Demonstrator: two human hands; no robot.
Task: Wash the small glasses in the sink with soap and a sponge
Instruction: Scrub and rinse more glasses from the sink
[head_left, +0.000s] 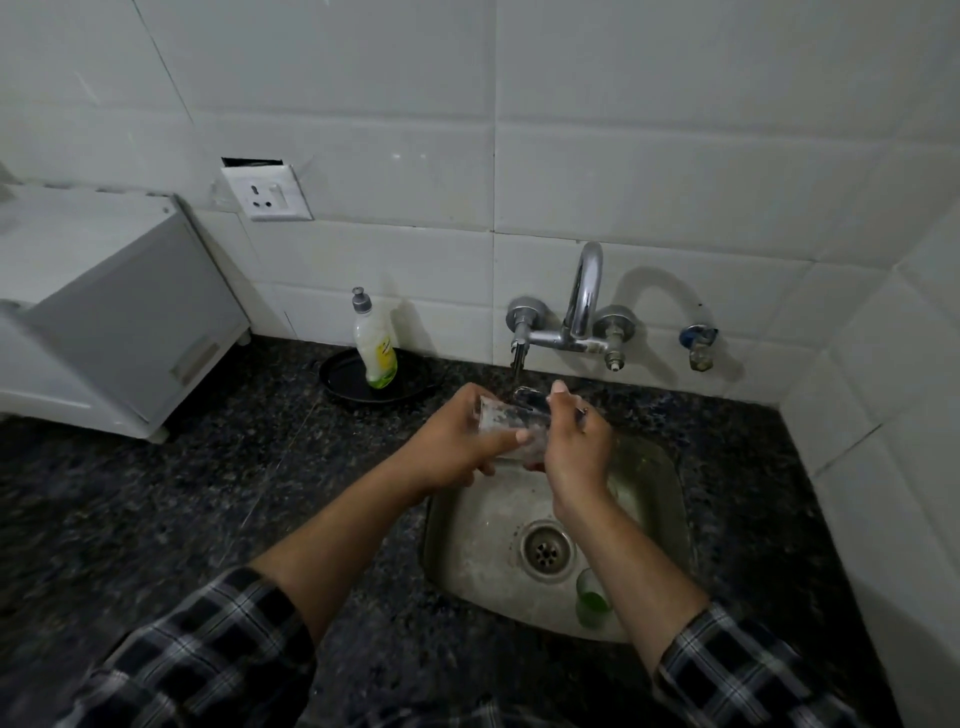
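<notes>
On the counter at left, dish soap bottle (375, 345) stands in black tray (343, 379). Left hand (457, 441) grips small glass (511, 431) sideways over the sink (467, 545). Right hand (574, 447) curls round its other end. Second glass (591, 597), green residue, stands in the sink, judged unwashed. No sponge seen.

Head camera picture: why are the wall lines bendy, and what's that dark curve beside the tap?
In the head view the wide-angle lens bows the grout lines of the white wall tiles; the dark curve is the shadow of the curved chrome tap on the tiles; the light is dim and the small clear glass looks smeary.
</notes>
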